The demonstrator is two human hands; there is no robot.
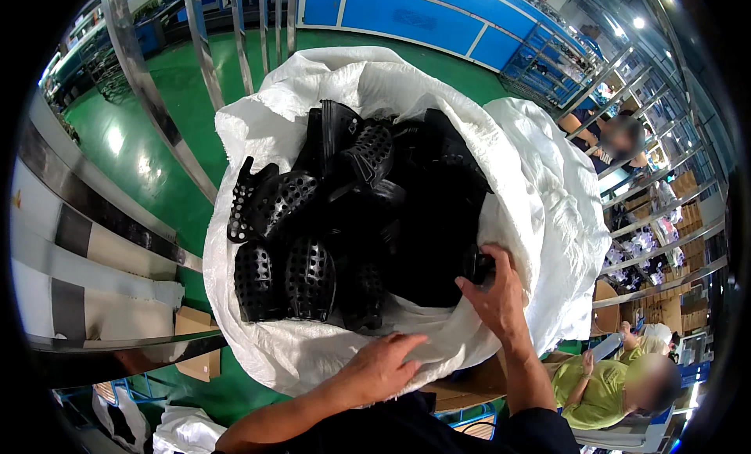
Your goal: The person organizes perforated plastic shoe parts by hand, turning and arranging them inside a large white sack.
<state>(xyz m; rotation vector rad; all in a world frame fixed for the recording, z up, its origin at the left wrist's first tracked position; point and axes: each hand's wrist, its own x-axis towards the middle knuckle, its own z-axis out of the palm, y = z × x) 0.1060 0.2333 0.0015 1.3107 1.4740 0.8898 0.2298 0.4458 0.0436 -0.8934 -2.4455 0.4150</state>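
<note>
My left hand (pixel 381 368) lies flat, fingers spread, on the near rim of the white woven sack (pixel 547 211) at lower centre. My right hand (pixel 494 293) curls its fingers over the rim at centre right, closed on a small black piece (pixel 478 266). The sack looks brim-full of black perforated plastic parts (pixel 313 219), so I judge nearly all remains inside.

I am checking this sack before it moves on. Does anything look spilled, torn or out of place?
Nothing stands out. The black perforated plastic parts lie heaped inside the white woven sack, none over its rim. The left hand presses the near rim; the right hand grips a black part at the edge.
</note>
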